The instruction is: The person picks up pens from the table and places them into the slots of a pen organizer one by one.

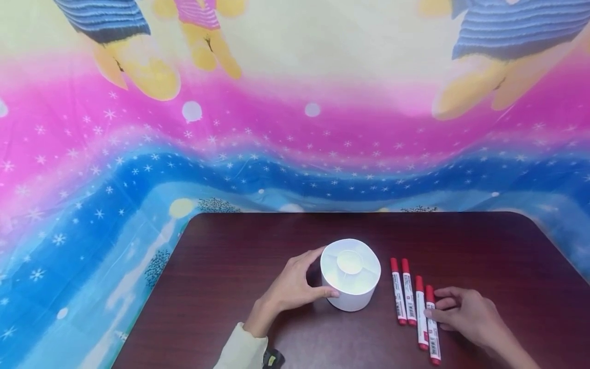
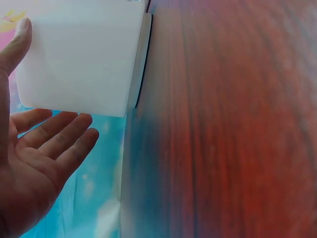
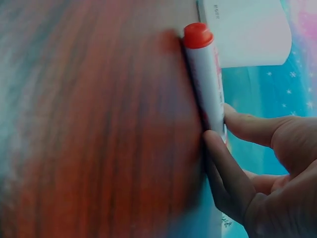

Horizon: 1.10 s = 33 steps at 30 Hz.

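Observation:
A white round container with divided compartments stands near the middle of the dark wooden table. My left hand holds its left side, fingers on the far rim and thumb on the near wall. The left wrist view shows the container's wall between the thumb and fingers of that hand. Several red-capped white markers lie side by side to the container's right. My right hand pinches the rightmost marker, which lies on the table. That marker shows close up with the right hand at its end.
A bright pink, blue and yellow printed cloth hangs behind the table and drapes around it. The table's far edge and rounded left corner are in view. A pale sleeve covers the left forearm.

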{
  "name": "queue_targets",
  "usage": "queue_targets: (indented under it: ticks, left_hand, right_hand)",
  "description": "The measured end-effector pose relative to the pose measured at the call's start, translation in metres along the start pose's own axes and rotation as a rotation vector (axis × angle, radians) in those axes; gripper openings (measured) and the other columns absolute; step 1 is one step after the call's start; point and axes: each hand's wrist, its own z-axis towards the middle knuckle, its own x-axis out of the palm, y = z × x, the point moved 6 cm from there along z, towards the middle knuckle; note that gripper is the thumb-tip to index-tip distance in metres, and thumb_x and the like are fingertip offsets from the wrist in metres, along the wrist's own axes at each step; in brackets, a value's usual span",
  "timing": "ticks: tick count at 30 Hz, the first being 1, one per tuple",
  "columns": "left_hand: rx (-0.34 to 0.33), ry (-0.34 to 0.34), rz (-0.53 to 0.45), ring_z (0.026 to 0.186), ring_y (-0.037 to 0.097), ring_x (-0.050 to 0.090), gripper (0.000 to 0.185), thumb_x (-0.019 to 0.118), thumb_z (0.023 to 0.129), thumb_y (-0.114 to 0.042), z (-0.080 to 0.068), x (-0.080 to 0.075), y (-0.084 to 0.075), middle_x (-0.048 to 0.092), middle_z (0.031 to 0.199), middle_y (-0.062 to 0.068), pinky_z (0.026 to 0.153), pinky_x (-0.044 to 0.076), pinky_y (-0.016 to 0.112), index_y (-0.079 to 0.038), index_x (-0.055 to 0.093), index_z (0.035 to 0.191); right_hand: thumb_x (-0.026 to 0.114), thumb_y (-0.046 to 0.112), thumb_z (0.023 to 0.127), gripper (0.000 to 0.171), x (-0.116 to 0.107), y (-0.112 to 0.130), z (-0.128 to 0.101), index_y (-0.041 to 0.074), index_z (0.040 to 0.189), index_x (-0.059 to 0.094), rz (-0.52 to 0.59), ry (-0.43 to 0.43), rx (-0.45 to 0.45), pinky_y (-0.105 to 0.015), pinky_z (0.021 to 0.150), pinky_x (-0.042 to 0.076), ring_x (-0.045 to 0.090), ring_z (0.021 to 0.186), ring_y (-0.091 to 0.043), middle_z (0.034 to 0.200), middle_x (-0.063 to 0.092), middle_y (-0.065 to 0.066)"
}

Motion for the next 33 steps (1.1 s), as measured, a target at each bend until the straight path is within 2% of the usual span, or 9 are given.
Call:
queue_targets:
  ticks: [7, 14, 22, 28, 33]
  left_hand:
    - [-0.012, 0.006, -0.001, 0.143, 0.014, 0.059, 0.101, 0.092, 0.078, -0.058, -0.001, 0.0, -0.001, 0.06, 0.156, -0.009, 0.119, 0.051, 0.049, -0.032, 0.045, 0.163]
    - [-0.003, 0.013, -0.02, 0.139, 0.012, 0.061, 0.1, 0.093, 0.079, -0.055, 0.001, 0.0, -0.002, 0.06, 0.155, -0.009, 0.117, 0.054, 0.044, -0.033, 0.045, 0.163]
    - [-0.011, 0.017, -0.014, 0.139, 0.012, 0.061, 0.1, 0.093, 0.079, -0.057, 0.001, 0.0, 0.0, 0.06, 0.155, -0.01, 0.117, 0.054, 0.044, -0.033, 0.044, 0.164]
    - [-0.008, 0.022, -0.02, 0.14, 0.013, 0.06, 0.1, 0.092, 0.08, -0.056, 0.0, 0.0, 0.0, 0.059, 0.156, -0.009, 0.117, 0.054, 0.045, -0.033, 0.044, 0.164]
    - [0.002, 0.033, -0.031, 0.14, 0.012, 0.06, 0.099, 0.093, 0.08, -0.053, 0.0, -0.002, 0.0, 0.059, 0.157, -0.008, 0.117, 0.054, 0.041, -0.032, 0.044, 0.164]
  right_hand:
    - [0.085, 0.009, 0.089, 0.063, -0.001, -0.002, 0.001, -0.019, 0.138, 0.057, 0.059, 0.086, 0.008, -0.034, 0.072, 0.067, 0.075, 0.089, -0.017, 0.102, 0.078, -0.008]
    - [0.078, 0.007, 0.095, 0.065, -0.019, 0.011, 0.004, -0.022, 0.145, 0.048, 0.132, 0.116, -0.017, -0.036, 0.079, 0.068, 0.077, 0.096, -0.021, 0.116, 0.074, -0.024]
    - [0.073, 0.008, 0.101, 0.067, -0.03, 0.03, 0.006, -0.022, 0.151, 0.039, 0.228, 0.145, -0.092, -0.036, 0.086, 0.068, 0.077, 0.098, -0.012, 0.125, 0.071, -0.023]
    - [0.074, 0.01, 0.101, 0.069, -0.027, 0.039, 0.006, -0.021, 0.152, 0.038, 0.254, 0.141, -0.119, -0.037, 0.087, 0.068, 0.076, 0.1, -0.011, 0.131, 0.068, -0.028]
    - [0.074, 0.013, 0.101, 0.07, -0.024, 0.046, 0.007, -0.018, 0.153, 0.038, 0.263, 0.149, -0.122, -0.039, 0.088, 0.068, 0.075, 0.1, -0.012, 0.132, 0.068, -0.027]
